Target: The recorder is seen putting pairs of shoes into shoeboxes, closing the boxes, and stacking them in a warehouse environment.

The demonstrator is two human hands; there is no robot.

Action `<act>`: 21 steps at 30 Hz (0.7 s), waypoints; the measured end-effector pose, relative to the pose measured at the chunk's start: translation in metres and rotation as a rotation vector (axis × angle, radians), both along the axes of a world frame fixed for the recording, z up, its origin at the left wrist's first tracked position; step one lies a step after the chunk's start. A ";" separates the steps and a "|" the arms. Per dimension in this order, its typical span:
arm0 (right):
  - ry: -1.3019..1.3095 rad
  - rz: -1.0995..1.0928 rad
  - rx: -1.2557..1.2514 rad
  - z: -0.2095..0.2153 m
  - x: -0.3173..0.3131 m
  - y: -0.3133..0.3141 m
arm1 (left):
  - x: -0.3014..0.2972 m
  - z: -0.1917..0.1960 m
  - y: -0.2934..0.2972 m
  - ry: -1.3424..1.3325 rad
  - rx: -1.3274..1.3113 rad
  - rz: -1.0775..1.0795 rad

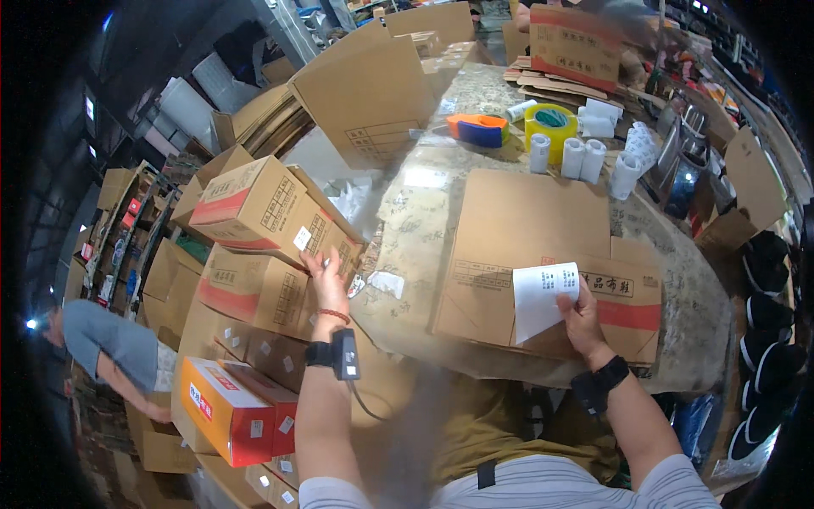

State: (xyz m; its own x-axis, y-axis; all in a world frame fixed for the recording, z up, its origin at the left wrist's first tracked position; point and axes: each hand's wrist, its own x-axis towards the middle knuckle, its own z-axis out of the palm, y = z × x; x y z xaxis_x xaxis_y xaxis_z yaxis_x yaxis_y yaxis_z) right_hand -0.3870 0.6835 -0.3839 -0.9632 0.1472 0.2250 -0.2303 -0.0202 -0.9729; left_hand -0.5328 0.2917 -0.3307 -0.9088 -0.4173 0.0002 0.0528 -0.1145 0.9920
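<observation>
My right hand (580, 321) pinches a white sheet of printed labels (541, 297), thumb on top, above a flattened cardboard carton (534, 220) on the table. My left hand (331, 284) reaches out to the stacked boxes on the left, its fingers apart at the end of a brown box with a red band (254, 204). A small white label (302, 238) is stuck on that box, just above my fingertips. Below it is another brown box (246, 284) of the same kind. Whether my left fingertips touch the box is hard to make out.
The worn table (407, 246) bears a tape dispenser (479, 130), a yellow tape roll (549, 127) and several label rolls (583, 158). Orange shoe boxes (222, 407) stand lower left. Black shoes (767, 331) line the right. A person in grey (119, 348) bends at far left.
</observation>
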 end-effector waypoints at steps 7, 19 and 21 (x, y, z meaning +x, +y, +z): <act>0.032 0.048 0.009 -0.005 -0.004 0.004 | 0.036 -0.017 0.133 0.344 -0.613 -0.548; 0.117 0.029 0.289 0.002 0.004 0.002 | 0.075 0.012 0.226 0.052 -0.608 -0.917; 0.134 0.035 0.274 0.010 0.003 0.000 | 0.082 0.008 0.221 0.110 -0.546 -0.862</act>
State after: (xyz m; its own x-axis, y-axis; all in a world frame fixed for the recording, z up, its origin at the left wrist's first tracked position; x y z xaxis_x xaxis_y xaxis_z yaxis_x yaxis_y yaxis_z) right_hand -0.3835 0.6834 -0.3737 -0.9256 0.0310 0.3771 -0.3607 0.2287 -0.9042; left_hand -0.4510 0.5130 -0.3223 -0.8829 0.4598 0.0954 0.2599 0.3091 0.9148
